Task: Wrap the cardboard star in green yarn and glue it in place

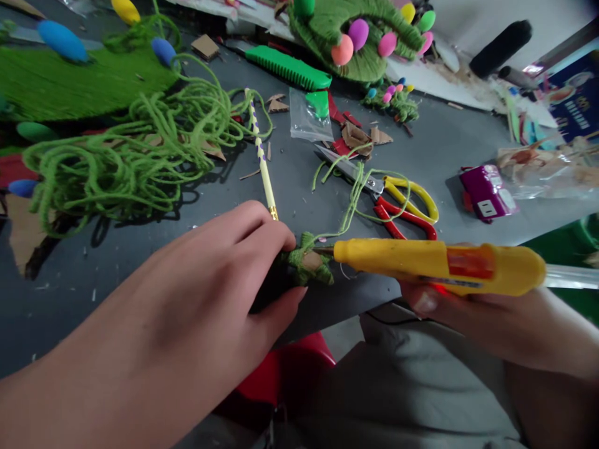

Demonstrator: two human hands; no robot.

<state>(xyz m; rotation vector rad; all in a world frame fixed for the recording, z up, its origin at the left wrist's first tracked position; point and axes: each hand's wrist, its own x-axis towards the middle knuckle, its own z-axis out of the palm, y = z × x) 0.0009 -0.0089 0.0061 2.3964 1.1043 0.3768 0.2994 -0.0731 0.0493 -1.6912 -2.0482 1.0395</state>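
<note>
A small cardboard star (pixel 309 260) wrapped in green yarn sits at the table's near edge, with bare cardboard showing at its middle. My left hand (pixel 210 293) holds it by its left side with bent fingers, though the exact contact is partly hidden. In my right hand (pixel 486 324) is a yellow hot glue gun (pixel 397 257), its fingers wrapped around the handle. The nozzle points left and meets the star's upper right part. A clear glue stick (pixel 571 276) projects from the gun's rear. A thin strand of green yarn (pixel 349 215) trails from the star toward the scissors.
Red-and-yellow-handled scissors (pixel 374 184) lie beyond the glue gun. A pencil (pixel 262 165) lies beside a heap of green yarn (pixel 140 143). Farther back are a green utility knife (pixel 287 65), cardboard scraps (pixel 358 137) and a yarn-covered shape (pixel 346 37) with coloured balls. A purple packet (pixel 489 192) lies right.
</note>
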